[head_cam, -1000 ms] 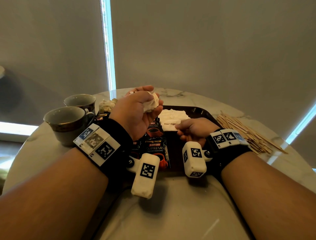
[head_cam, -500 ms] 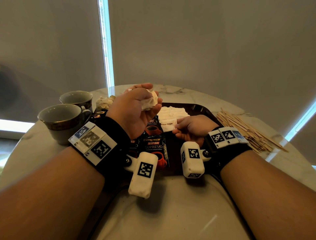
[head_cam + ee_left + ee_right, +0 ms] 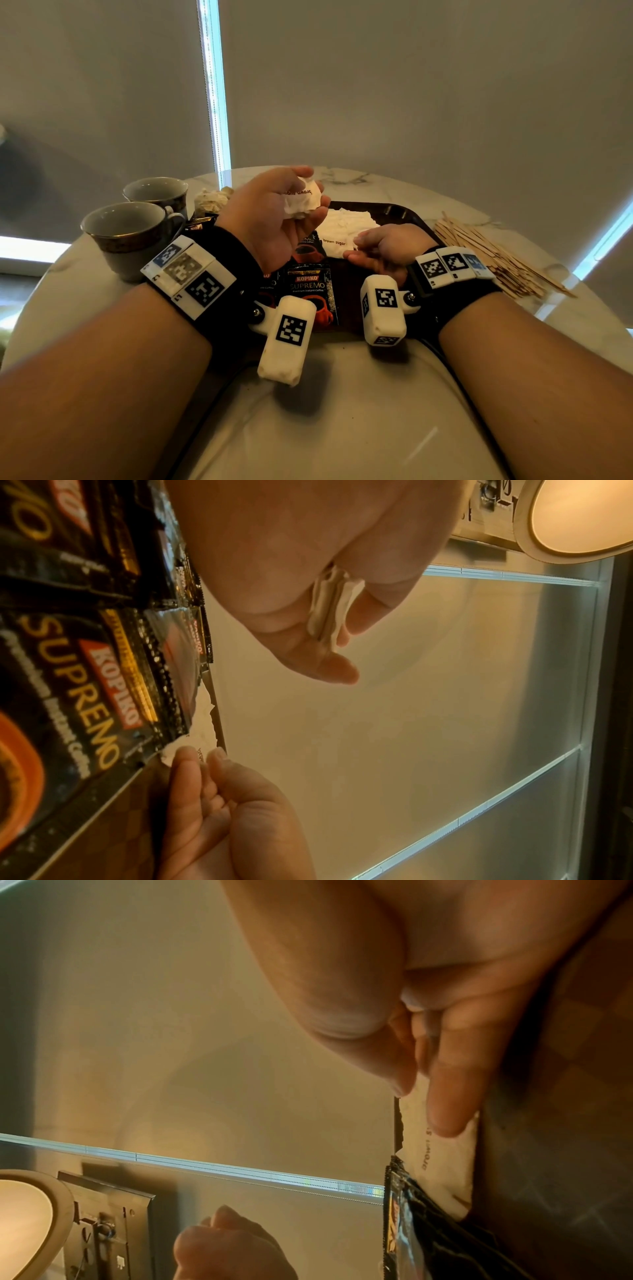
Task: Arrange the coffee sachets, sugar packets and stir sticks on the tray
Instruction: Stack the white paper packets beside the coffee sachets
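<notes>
**Head view: sugar packets going down one at a time beside the coffee sachets**

Head view shows the sugar step in hand. The left hand (image 3: pixel 274 219) is raised above the tray (image 3: pixel 394 210), its fingers (image 3: pixel 369 607) curled round a small bunch of sugar packets (image 3: pixel 303 202), gripping them as a stock. The right hand (image 3: pixel 383 248) is low on the tray; its thumb and forefinger pinch one brown sugar packet (image 3: pixel 441 1164) and hold it flat on the tray floor, its lower end touching the coffee sachets (image 3: pixel 310 291), which already lie on the tray just below those fingers. More white packets (image 3: pixel 346 219) lie beyond the right fingers, toward the tray's far rim.

The stir sticks (image 3: pixel 489 257) are not yet on the tray: they lie in a loose heap on the tabletop (image 3: pixel 342 428), off to the outer side of the right hand. Two cups (image 3: pixel 126 233) stand on the tabletop outside the left hand.

Judging from this, the next move calls for the right fingers to release the packet squarely in line with its neighbours without dragging it, then reach up to the left hand for another. The packets are thin and limp, so peeling off just one needs a light pinch. The sticks come afterwards.
</notes>
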`<act>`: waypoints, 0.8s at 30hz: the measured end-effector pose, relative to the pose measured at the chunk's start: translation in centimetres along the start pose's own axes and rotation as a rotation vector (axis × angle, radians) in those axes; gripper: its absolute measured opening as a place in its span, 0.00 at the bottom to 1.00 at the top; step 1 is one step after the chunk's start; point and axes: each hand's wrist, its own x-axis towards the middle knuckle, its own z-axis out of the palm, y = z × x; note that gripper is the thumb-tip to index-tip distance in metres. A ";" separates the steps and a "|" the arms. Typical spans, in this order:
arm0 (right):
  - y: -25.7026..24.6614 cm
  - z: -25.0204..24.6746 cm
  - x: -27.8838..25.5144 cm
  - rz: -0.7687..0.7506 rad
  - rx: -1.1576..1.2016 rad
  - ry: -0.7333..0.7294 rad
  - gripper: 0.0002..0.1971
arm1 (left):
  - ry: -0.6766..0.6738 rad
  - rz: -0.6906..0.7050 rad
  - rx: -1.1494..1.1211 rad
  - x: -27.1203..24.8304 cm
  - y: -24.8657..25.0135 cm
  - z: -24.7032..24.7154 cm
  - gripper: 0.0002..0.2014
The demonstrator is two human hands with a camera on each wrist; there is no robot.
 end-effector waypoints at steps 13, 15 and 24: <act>0.0 -0.3 -0.3 -0.048 0.070 -0.093 0.13 | -0.049 -0.049 0.029 -0.3 -0.2 0.2 0.20; -0.1 -0.5 -0.3 -0.137 0.092 -0.079 0.13 | -0.077 -0.064 0.044 -0.3 -0.3 0.3 0.19; -1.1 0.2 -3.8 -0.413 0.048 -0.375 0.14 | -0.104 0.017 0.151 -0.2 -0.7 0.3 0.21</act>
